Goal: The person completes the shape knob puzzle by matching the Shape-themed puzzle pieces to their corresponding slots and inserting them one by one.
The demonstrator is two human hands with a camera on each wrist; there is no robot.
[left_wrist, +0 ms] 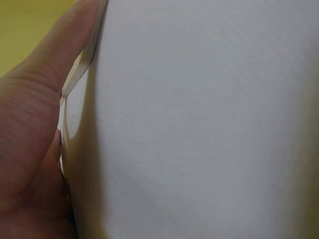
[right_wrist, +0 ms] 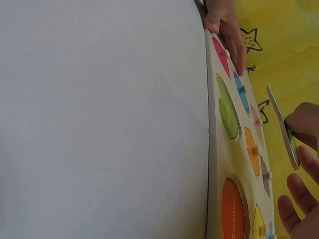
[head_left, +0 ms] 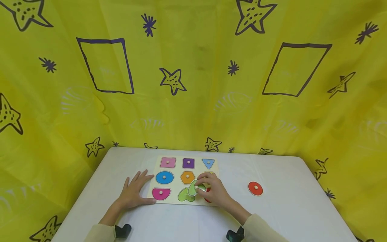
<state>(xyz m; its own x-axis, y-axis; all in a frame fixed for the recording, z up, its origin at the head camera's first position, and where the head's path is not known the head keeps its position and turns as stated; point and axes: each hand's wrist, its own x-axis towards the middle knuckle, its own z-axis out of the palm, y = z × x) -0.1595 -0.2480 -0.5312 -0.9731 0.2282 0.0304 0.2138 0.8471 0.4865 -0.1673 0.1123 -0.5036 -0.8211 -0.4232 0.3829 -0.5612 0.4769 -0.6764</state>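
A green heart-shaped puzzle piece hangs tilted over the peg puzzle board. My right hand pinches it by its small knob; in the right wrist view the heart piece shows nearly edge-on, raised off the board. Below and left of it lies the green heart recess, with no piece in it. My left hand spreads its fingers along the board's left edge, the thumb at the near corner. In the left wrist view the thumb lies against the board's side.
A red round piece with a knob lies on the white table, right of the board. Several knobbed pieces, among them a blue oval and an orange hexagon, sit in the board. A red round recess shows the printed word "Circular".
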